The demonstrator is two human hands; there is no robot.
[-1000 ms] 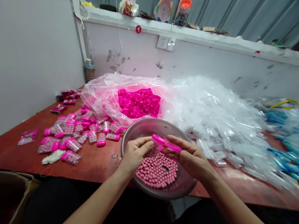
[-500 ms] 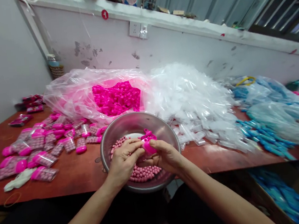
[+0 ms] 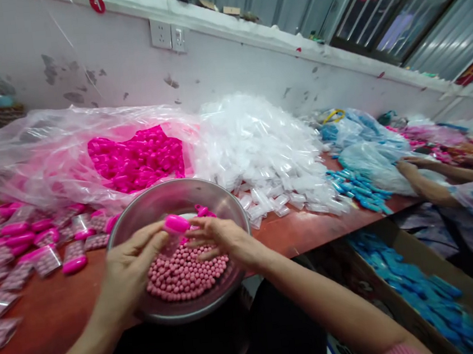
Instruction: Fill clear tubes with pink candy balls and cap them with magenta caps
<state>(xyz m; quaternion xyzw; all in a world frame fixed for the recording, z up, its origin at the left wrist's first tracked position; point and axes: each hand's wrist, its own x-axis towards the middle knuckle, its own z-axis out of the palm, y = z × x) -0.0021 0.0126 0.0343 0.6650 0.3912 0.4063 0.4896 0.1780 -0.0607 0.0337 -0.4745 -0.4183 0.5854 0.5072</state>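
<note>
My left hand [image 3: 133, 261] pinches a small clear bottle with a bright pink cap [image 3: 176, 224] over a metal bowl [image 3: 144, 308]. The cap faces up, and what is inside the bottle is blurred. Close by on its right, my right hand [image 3: 221, 237] has its fingers stretched out and apart, with nothing in them. Pink beads [image 3: 183, 272] cover much of the bowl's bottom. Behind my right fingers, a few pink plastic pieces [image 3: 203, 210] show at the bowl's far side, partly hidden.
Filled pink-capped bottles [image 3: 44, 259] lie at left. Behind the bowl are a plastic bag of pink caps [image 3: 137, 159] and a heap of clear empty bottles [image 3: 262, 146]. Blue pieces [image 3: 358, 189] lie at right, near another person's hands [image 3: 419, 172]. A box of blue items [image 3: 417, 287] stands below.
My view has swung to the right. My right hand has come off the pink-capped bottle and opened, while my left hand keeps hold of it. Another person's arms now show more fully.
</note>
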